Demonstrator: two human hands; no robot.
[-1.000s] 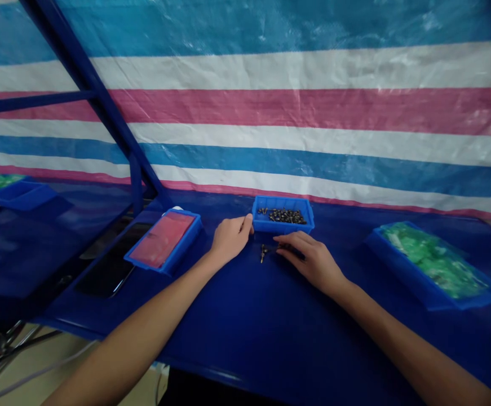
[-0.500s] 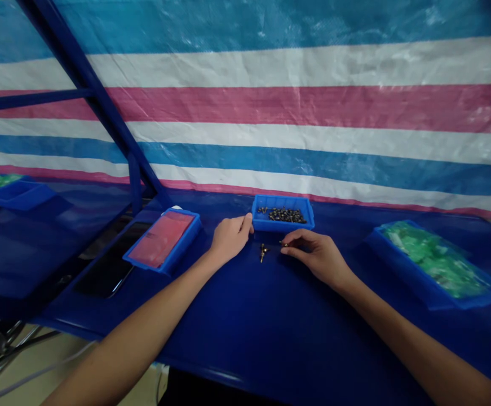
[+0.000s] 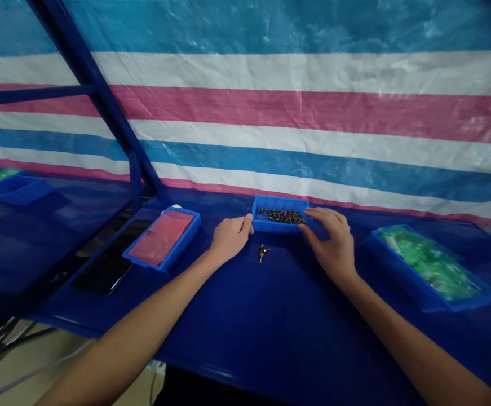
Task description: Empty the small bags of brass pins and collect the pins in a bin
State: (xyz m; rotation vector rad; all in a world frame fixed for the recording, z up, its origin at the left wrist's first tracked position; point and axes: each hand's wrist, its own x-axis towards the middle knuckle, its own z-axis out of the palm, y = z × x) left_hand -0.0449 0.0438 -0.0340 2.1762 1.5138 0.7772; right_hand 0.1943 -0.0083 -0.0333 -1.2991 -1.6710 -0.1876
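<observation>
A small blue bin (image 3: 281, 227) holds many dark and brass-coloured screws (image 3: 285, 216). My left hand (image 3: 231, 237) has its fingers closed at the bin's left front corner, thumb along the side. At the right end of the same bin is my right hand (image 3: 333, 239), thumb and fingers apart over the rim; no screw shows between them. A few loose screws (image 3: 262, 252) lie in a little cluster on the blue table (image 3: 266, 316), just in front of the bin.
To the left, a blue bin (image 3: 168, 266) holds red flat pieces (image 3: 160, 238), beside a black phone (image 3: 105, 270). On the right stands a blue bin (image 3: 435, 301) of green plastic packets (image 3: 433, 262). A blue frame post (image 3: 114, 121) rises before the striped sheet (image 3: 291, 107).
My right hand has moved from the table before the bin up to its right end, and its pinch on a small screw has opened. My left hand stays at the corner.
</observation>
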